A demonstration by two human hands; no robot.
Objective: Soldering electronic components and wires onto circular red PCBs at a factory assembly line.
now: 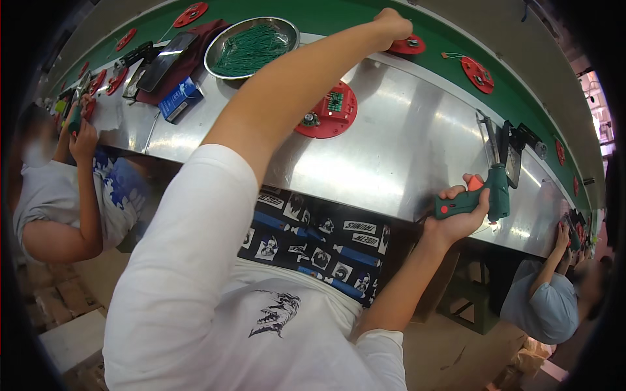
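My left arm stretches across the metal bench to the green belt. At its end my left hand (393, 26) is closed at the edge of a red round housing (411, 45); its fingertips are mostly hidden. My right hand (471, 212) is wrapped round the handle of a green soldering gun (499, 192) with a red trigger, its metal tip pointing away from me. Under my left forearm, on the bench, lies another red round housing (339, 114) with a green circuit board and wires, partly covered by the arm.
A metal bowl (297, 40) of green wires, a blue box (179, 99) and a phone (168, 62) are on the left. More red housings (478, 75) lie on the green belt (450, 39). A dark stand (521, 140) is beyond the gun. Co-workers sit on both sides.
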